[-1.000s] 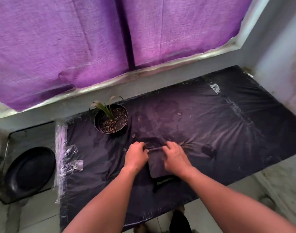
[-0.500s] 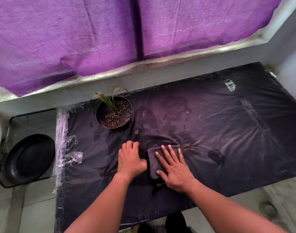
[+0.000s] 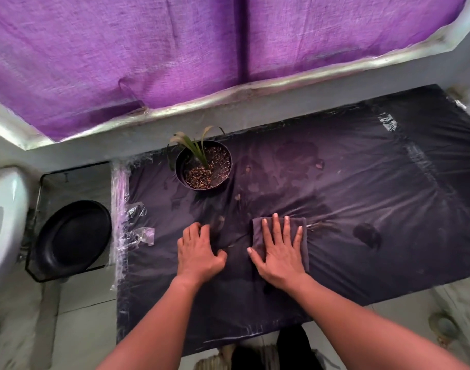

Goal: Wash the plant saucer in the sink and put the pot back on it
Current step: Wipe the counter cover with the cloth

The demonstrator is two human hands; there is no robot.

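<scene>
A black pot (image 3: pixel 204 164) with a small green plant and husk-strewn soil stands at the back left of the table, directly on the dark plastic sheet (image 3: pixel 348 182). The black round saucer (image 3: pixel 73 236) lies on a wire rack left of the table. My right hand (image 3: pixel 280 252) presses flat, fingers spread, on a folded dark cloth (image 3: pixel 303 225) at the table's middle. My left hand (image 3: pixel 199 252) rests on the sheet beside it, fingertips slightly bent into the plastic, holding nothing.
A white sink (image 3: pixel 4 217) shows at the far left edge. Purple curtains (image 3: pixel 175 49) hang behind a grey sill (image 3: pixel 255 89). Wet patches and bits of soil (image 3: pixel 367 235) mark the sheet. Clear tape (image 3: pixel 138 231) crinkles along the table's left edge. Tiled floor lies below.
My right hand slid the cloth to the right, away from my left hand, which stayed in place. A second ago both hands were pinching the cloth's edge.
</scene>
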